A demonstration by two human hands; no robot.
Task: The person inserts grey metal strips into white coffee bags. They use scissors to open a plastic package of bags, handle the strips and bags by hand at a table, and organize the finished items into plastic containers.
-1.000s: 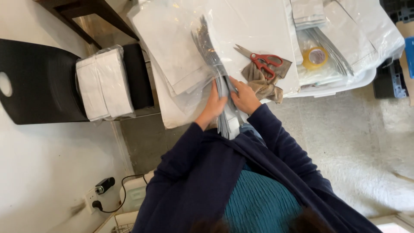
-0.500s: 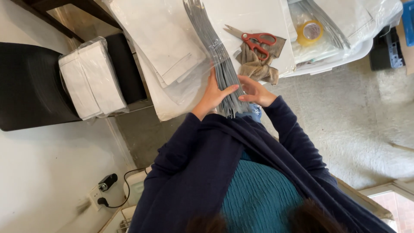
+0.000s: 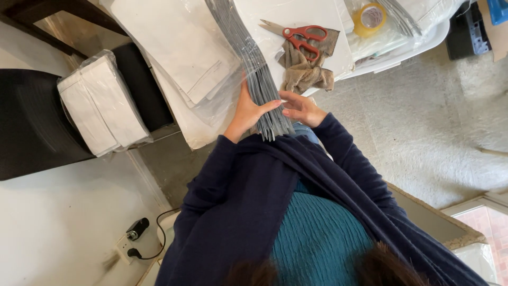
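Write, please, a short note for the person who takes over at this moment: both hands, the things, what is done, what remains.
Left hand: grips the stack of grey flat bags from its side.
Right hand: fingers touch the stack's near end.
The stack stands on edge over the white table. Red scissors lie on a brown cloth; tape roll beyond.
Done: bags gathered.
Left: stack not yet laid down.

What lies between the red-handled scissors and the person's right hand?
In the head view, a crumpled brown cloth lies between the scissors and the right hand; the scissors rest partly on it, and then comes a bare strip of white tabletop.
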